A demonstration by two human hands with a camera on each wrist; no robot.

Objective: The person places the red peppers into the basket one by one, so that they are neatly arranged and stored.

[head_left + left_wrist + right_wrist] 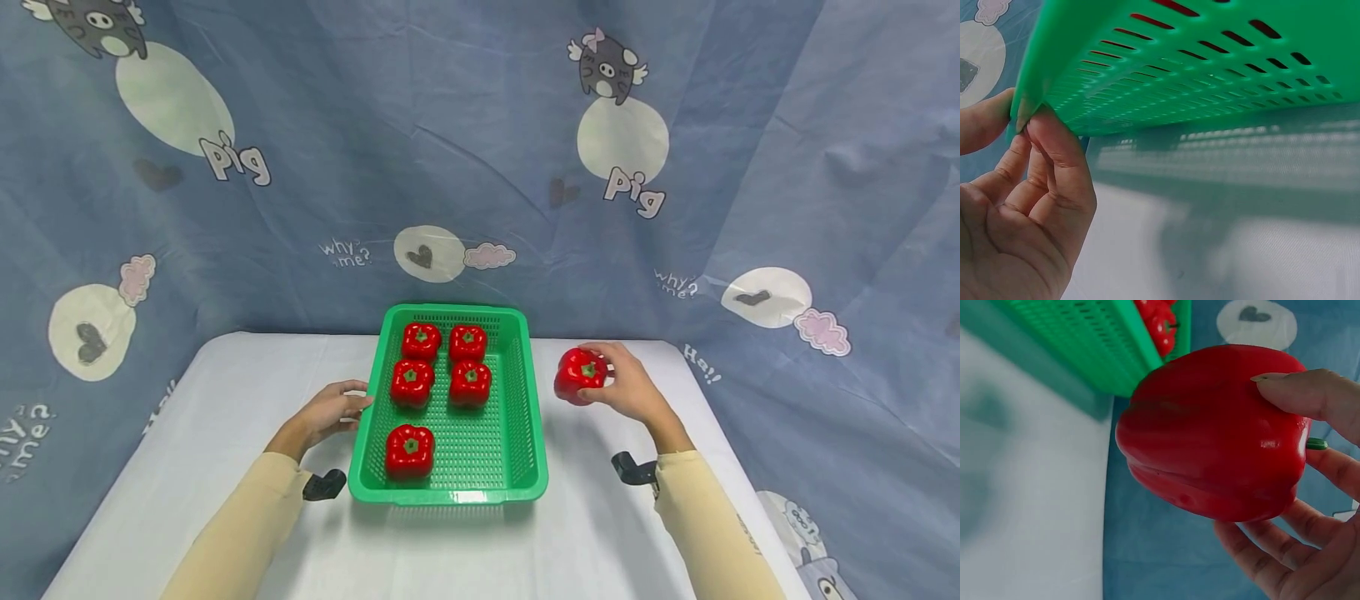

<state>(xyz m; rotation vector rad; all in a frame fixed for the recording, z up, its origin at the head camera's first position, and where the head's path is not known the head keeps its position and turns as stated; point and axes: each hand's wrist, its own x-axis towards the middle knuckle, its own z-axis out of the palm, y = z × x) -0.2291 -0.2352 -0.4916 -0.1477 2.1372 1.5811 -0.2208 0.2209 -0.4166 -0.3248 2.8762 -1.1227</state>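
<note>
A green plastic basket with slotted walls stands in the middle of the table. Several red bell peppers sit inside it, among them one bell pepper at the near left. My left hand pinches the basket's left rim between thumb and fingers, as the left wrist view shows close up. To the right of the basket, my right hand holds another red bell pepper, thumb on one side and fingers on the other. Its green stem points toward the palm in the right wrist view.
A white cloth covers the table. Behind it and at the sides hangs a blue printed curtain. A dark strap is on the right wrist, and a similar strap is on the left.
</note>
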